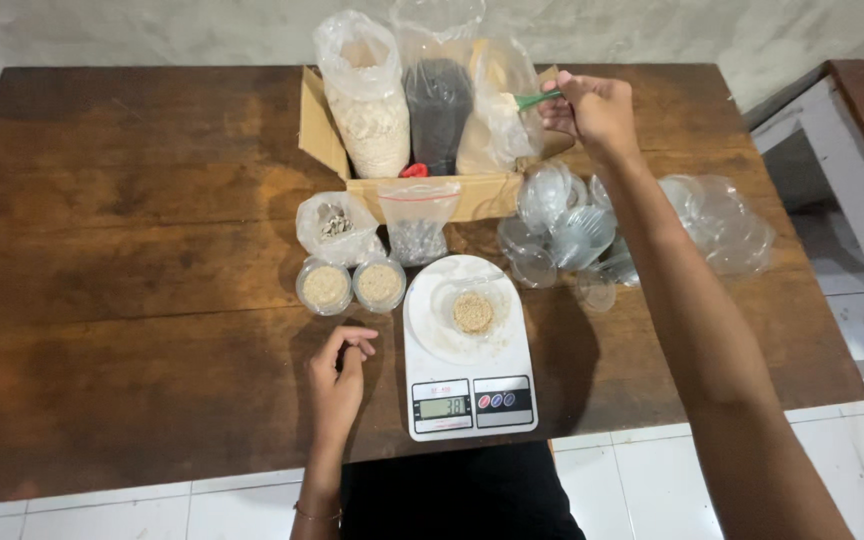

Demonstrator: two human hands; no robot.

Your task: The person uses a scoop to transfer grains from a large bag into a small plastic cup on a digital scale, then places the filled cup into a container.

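Dark wood table (132, 330), grain running L-R, worn matte top. White digital kitchen scale (467, 345) sits near the front edge, round platter on top, small screen + buttons below. On the platter: clear plastic cup (473, 310), shallow, w/ a tan grainy heap inside.

Right hand (597, 110) is up at the back, over the cardboard box (432, 190). Fingers closed round a green spoon (535, 99); handle pinched btw thumb and fingertips, spoon end poking into a clear bag of pale powder (497, 110). Box also holds a bag of oat-like flakes (367, 100) and a bag of black seeds (438, 105), all crinkly clear plastic, tops open; a small red bit shows btw them.

Left hand (340, 370) rests on the table just L of the scale, fingers loosely curled, holding nothing, not touching the scale as far as I can tell.

L of the platter: two lidded round tubs (352, 285), side by side, touching, each w/ the same tan fill. Behind them a small bag of striped seeds (337, 225) and a zip bag of greyish bits (418, 225). R of the scale: loose pile of empty clear cups (562, 235), plus a bag of lids (717, 220) near the R edge.

Open room: whole L third of the table bare, also the strip in front of the left hand. Cup on the scale lies well apart from the right-hand fingers, nearer the left.
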